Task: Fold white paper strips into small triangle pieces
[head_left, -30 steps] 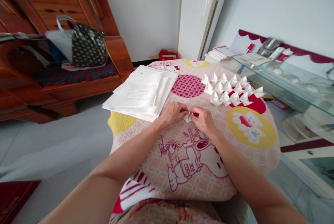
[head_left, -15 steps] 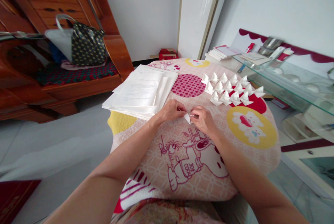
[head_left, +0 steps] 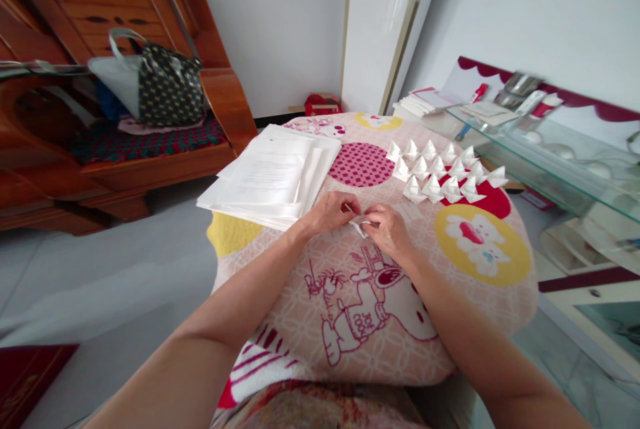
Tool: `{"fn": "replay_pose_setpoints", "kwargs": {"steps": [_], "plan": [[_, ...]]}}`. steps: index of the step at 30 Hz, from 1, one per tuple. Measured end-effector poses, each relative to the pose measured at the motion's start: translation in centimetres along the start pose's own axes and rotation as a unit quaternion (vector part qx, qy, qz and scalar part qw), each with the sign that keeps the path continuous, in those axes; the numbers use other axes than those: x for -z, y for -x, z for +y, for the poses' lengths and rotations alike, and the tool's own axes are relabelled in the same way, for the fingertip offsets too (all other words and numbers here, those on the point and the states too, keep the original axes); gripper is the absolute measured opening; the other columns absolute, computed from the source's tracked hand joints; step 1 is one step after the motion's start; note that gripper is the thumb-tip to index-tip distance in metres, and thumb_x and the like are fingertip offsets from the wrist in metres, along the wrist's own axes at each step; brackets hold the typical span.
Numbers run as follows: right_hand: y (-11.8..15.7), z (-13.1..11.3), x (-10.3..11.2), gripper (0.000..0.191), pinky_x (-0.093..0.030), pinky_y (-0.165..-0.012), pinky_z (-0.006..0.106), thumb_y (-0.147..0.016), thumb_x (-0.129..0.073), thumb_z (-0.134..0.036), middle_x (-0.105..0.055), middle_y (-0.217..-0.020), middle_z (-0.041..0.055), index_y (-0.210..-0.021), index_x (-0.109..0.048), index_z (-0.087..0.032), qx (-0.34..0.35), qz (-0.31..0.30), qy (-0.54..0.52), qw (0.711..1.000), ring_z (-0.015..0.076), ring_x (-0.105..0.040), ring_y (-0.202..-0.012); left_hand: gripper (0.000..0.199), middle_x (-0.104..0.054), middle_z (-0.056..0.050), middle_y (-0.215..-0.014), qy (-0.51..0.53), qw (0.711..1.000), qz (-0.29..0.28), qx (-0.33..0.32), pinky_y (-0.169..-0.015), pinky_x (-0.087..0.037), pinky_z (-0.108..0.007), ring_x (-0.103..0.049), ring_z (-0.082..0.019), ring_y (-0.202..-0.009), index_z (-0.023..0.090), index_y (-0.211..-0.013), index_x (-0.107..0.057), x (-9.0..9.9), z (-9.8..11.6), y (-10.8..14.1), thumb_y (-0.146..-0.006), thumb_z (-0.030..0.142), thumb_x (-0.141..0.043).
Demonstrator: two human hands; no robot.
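Observation:
Over the middle of the cloth-covered table (head_left: pixel 310 309), my left hand (head_left: pixel 333 211) pinches one side of a small folded white paper (head_left: pixel 359 226). My right hand (head_left: pixel 389 229) closes its fingers on the other side of the same paper. Fingertips cover much of it, so its exact shape is unclear. Beyond my right hand stand several folded white paper pieces (head_left: pixel 431 187) with pointed tops, set in rows. A stack of white sheets (head_left: pixel 273 172) lies beyond my left hand, its top sheet faintly printed.
A glass shelf (head_left: pixel 560 162) with cups and a metal pot runs along the right. On the left, a wooden bench (head_left: pixel 227 109) holds a dotted bag (head_left: pixel 167 86). Behind the table stands a tall white appliance (head_left: pixel 375 36); a red item (head_left: pixel 323 104) is on the floor.
The fingers of both hands have shifted slightly around the small paper, which is now tilted differently and shows less of its face. The rows and the stack have not moved.

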State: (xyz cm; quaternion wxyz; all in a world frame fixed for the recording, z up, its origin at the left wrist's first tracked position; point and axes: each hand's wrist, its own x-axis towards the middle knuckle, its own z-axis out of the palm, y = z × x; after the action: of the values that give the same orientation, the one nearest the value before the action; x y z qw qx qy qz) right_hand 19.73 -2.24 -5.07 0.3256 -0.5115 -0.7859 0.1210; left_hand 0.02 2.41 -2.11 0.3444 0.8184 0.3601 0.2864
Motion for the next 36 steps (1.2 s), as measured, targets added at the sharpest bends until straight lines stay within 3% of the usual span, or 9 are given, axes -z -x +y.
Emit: {"fn": "replay_pose_setpoints", "kwargs": {"steps": [5, 10, 17, 21, 26, 31, 36], "plan": [[0.0, 0.1, 0.0, 0.017, -0.051, -0.079, 0.033, -0.080, -0.070, -0.007, -0.075, -0.092, 0.0072, -0.071, -0.076, -0.020, -0.002, -0.008, 0.008, 1.000, 0.0213, -0.069, -0.085, 0.031, -0.079, -0.003, -0.085, -0.057, 0.998, -0.016, -0.037, -0.071, -0.049, -0.021, -0.067, -0.012, -0.075, 0.018, -0.086, -0.082, 0.1, -0.2, 0.1, -0.077, 0.004, -0.056], [0.0, 0.0, 0.0, 0.018, -0.051, -0.080, 0.033, -0.081, -0.069, -0.008, -0.075, -0.094, 0.0070, -0.071, -0.077, -0.021, -0.010, -0.006, 0.006, 1.000, 0.0213, -0.068, -0.087, 0.028, -0.080, -0.005, -0.083, -0.106, 0.994, 0.015, 0.019, -0.070, -0.050, -0.024, -0.068, -0.014, -0.071, 0.017, -0.088, -0.084, -0.3, 0.1, 0.0, -0.078, 0.009, -0.059], [-0.1, -0.2, 0.0, 0.022, -0.049, -0.079, 0.032, -0.082, -0.066, -0.007, -0.073, -0.088, 0.0067, -0.068, -0.075, -0.020, -0.014, -0.010, 0.012, 1.000, 0.0210, -0.067, -0.086, 0.018, -0.077, -0.003, -0.069, -0.088, 0.993, 0.031, 0.070, -0.059, -0.046, -0.022, -0.065, -0.013, -0.061, 0.014, -0.081, -0.082, -0.7, 1.0, 0.0, -0.079, 0.017, -0.064], [0.0, -0.1, -0.1, 0.020, -0.049, -0.077, 0.032, -0.081, -0.065, -0.006, -0.072, -0.087, 0.0073, -0.068, -0.074, -0.019, -0.011, -0.003, 0.006, 1.000, 0.0209, -0.067, -0.085, 0.016, -0.075, -0.002, -0.066, -0.042, 0.997, 0.005, 0.066, -0.057, -0.047, -0.021, -0.065, -0.012, -0.059, 0.013, -0.084, -0.081, -0.3, 0.8, 0.1, -0.075, 0.016, -0.068], [0.2, -0.3, -0.1, 0.022, -0.050, -0.077, 0.030, -0.082, -0.061, -0.007, -0.072, -0.094, 0.0070, -0.069, -0.071, -0.021, -0.005, 0.047, 0.014, 0.999, 0.0205, -0.067, -0.088, 0.022, -0.076, -0.003, -0.073, 0.027, 0.998, -0.026, 0.050, -0.059, -0.050, -0.020, -0.067, -0.012, -0.064, 0.012, -0.094, -0.080, 0.4, 0.7, 0.3, -0.075, 0.018, -0.070], [0.3, -0.8, 0.0, 0.023, -0.052, -0.077, 0.032, -0.088, -0.056, -0.012, -0.071, -0.099, 0.0096, -0.073, -0.070, -0.021, 0.041, 0.108, 0.034, 0.993, 0.0211, -0.067, -0.088, 0.023, -0.077, -0.007, -0.080, 0.048, 0.998, 0.036, 0.033, -0.063, -0.052, -0.022, -0.067, -0.013, -0.069, 0.011, -0.092, -0.079, -0.2, 1.0, 0.3, -0.084, 0.031, -0.071], [0.4, -0.7, 0.0, 0.022, -0.053, -0.077, 0.031, -0.085, -0.056, -0.010, -0.071, -0.097, 0.0077, -0.073, -0.069, -0.023, 0.041, 0.145, 0.050, 0.987, 0.0207, -0.066, -0.087, 0.024, -0.075, -0.005, -0.077, 0.052, 0.997, 0.066, -0.005, -0.064, -0.053, -0.022, -0.065, -0.011, -0.068, 0.011, -0.099, -0.079, -0.9, 0.7, 0.3, -0.079, 0.021, -0.071]]}}
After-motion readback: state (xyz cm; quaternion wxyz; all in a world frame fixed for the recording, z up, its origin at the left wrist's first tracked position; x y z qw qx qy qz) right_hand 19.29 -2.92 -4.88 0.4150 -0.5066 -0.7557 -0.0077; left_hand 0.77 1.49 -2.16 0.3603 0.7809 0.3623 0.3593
